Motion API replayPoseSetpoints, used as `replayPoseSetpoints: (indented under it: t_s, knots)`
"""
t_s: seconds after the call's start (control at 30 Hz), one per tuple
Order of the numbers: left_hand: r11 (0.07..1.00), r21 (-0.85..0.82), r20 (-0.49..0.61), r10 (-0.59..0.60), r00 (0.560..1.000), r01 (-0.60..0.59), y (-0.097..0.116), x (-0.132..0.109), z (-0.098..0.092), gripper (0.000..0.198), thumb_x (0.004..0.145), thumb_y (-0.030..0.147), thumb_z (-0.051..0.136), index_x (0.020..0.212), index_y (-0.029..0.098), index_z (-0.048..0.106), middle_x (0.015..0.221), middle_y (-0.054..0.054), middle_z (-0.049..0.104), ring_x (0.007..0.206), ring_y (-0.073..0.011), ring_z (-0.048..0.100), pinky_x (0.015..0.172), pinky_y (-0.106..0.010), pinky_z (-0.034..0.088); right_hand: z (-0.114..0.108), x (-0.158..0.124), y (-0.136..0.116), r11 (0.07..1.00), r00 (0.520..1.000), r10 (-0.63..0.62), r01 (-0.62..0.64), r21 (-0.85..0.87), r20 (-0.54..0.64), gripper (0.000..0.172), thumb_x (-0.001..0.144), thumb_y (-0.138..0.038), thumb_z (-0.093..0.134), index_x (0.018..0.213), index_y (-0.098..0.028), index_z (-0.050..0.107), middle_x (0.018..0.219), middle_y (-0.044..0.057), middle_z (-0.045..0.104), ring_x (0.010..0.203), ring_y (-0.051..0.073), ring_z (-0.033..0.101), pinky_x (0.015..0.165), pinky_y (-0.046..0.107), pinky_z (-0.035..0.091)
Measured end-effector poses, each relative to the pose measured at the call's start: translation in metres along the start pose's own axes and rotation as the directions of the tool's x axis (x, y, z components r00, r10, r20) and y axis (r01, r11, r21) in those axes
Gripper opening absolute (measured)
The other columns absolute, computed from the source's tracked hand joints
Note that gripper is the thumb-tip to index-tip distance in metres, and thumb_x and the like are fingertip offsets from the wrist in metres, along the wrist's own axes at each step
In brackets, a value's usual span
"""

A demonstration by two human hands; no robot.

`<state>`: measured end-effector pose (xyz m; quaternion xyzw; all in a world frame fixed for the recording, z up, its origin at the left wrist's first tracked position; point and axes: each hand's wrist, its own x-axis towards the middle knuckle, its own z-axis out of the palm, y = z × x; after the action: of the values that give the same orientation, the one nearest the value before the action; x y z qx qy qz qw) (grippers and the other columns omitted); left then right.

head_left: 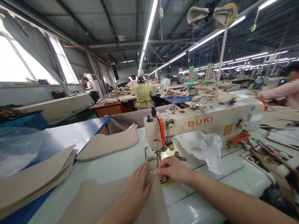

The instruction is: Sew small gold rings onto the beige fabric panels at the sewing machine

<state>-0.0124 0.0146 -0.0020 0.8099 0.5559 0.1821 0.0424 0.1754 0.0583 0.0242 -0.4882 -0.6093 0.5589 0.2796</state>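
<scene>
While left hand (137, 186) lies flat, right hand (174, 169) pinches strip (154, 171); panel (93, 199) beneath left

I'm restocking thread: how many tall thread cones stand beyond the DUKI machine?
2: a left cone and a right cone, side by side beyond the sewing machine. Others may be hidden farther back.

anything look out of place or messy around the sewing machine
The white cloth lies crumpled under the arm of the sewing machine, with small gold-coloured pieces on it, unlike the stacked beige panels at left. It may be there on purpose. No damage stands out.
</scene>
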Motion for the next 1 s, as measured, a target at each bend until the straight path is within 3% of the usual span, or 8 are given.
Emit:
replayPoseSetpoints:
  t_s: [0.13,0.27,0.43,0.53,0.67,0.87,1.0]
  knots:
    - [1.0,0.024,-0.025,0.011,1.0,-0.01,0.001,-0.009,0.007,0.051,0.088,0.037,0.04,0.135,0.016,0.038,0.135,-0.013,0.049,0.123,-0.0266,0.047,0.101,-0.044,0.041,0.002,0.005,-0.01,0.996,0.994,0.093,-0.093,-0.006,0.051,0.016,0.071,-0.009,0.057,0.057,-0.016,0.054,0.052,-0.005,0.058,0.039,0.006,0.053,0.04,0.015,0.038]
    - [0.998,0.003,-0.077,0.064,0.995,-0.064,0.004,-0.008,0.004,0.045,0.086,0.033,0.043,0.129,0.018,0.045,0.132,-0.012,0.053,0.121,-0.0262,0.05,0.098,-0.043,0.045,0.001,0.011,-0.016,0.987,0.983,0.157,-0.153,-0.056,0.091,0.018,0.07,-0.007,0.056,0.053,-0.015,0.054,0.048,-0.005,0.057,0.035,0.006,0.052,0.035,0.013,0.034]
    - [0.985,-0.07,-0.182,0.146,0.973,-0.161,0.02,0.01,-0.008,0.019,0.085,0.026,0.045,0.095,0.021,0.061,0.102,-0.008,0.066,0.096,-0.0223,0.062,0.085,-0.037,0.052,0.001,0.017,-0.016,0.979,0.981,0.166,-0.152,-0.136,0.103,0.021,0.068,-0.005,0.055,0.049,-0.015,0.052,0.041,-0.005,0.054,0.034,0.007,0.052,0.034,0.013,0.037]
    - [0.969,-0.041,-0.205,0.23,0.951,-0.243,0.024,0.02,-0.009,0.02,0.085,0.019,0.042,0.081,0.021,0.062,0.085,-0.006,0.067,0.082,-0.0202,0.063,0.076,-0.034,0.054,-0.001,0.016,-0.019,0.975,0.982,0.159,-0.139,-0.174,0.106,0.024,0.068,-0.004,0.053,0.047,-0.015,0.051,0.041,-0.005,0.055,0.035,0.008,0.054,0.036,0.014,0.039]
    - [0.945,0.013,-0.217,0.323,0.921,-0.328,0.024,0.025,-0.005,0.023,0.085,0.016,0.041,0.074,0.02,0.061,0.079,-0.006,0.067,0.079,-0.0201,0.062,0.073,-0.032,0.053,-0.004,0.017,-0.024,0.959,0.977,0.175,-0.141,-0.247,0.119,0.023,0.069,-0.009,0.058,0.047,-0.015,0.053,0.041,-0.003,0.056,0.038,0.011,0.058,0.038,0.016,0.044]
    - [0.963,0.055,-0.181,0.269,0.946,-0.263,0.029,0.028,-0.004,0.02,0.078,0.01,0.042,0.069,0.019,0.058,0.077,-0.005,0.066,0.073,-0.0187,0.062,0.068,-0.029,0.051,-0.005,0.024,-0.024,0.918,0.979,0.148,-0.082,-0.389,0.143,0.019,0.07,-0.013,0.058,0.052,-0.015,0.057,0.041,-0.003,0.056,0.042,0.012,0.06,0.044,0.018,0.048]
    - [0.968,0.063,-0.155,0.25,0.956,-0.243,0.029,0.031,-0.005,0.019,0.077,0.011,0.043,0.067,0.02,0.057,0.074,-0.004,0.065,0.071,-0.0182,0.062,0.066,-0.028,0.05,-0.009,0.017,-0.024,0.849,0.992,0.029,0.04,-0.527,0.122,0.023,0.072,-0.011,0.055,0.049,-0.015,0.055,0.046,-0.001,0.058,0.05,0.014,0.062,0.052,0.022,0.048]
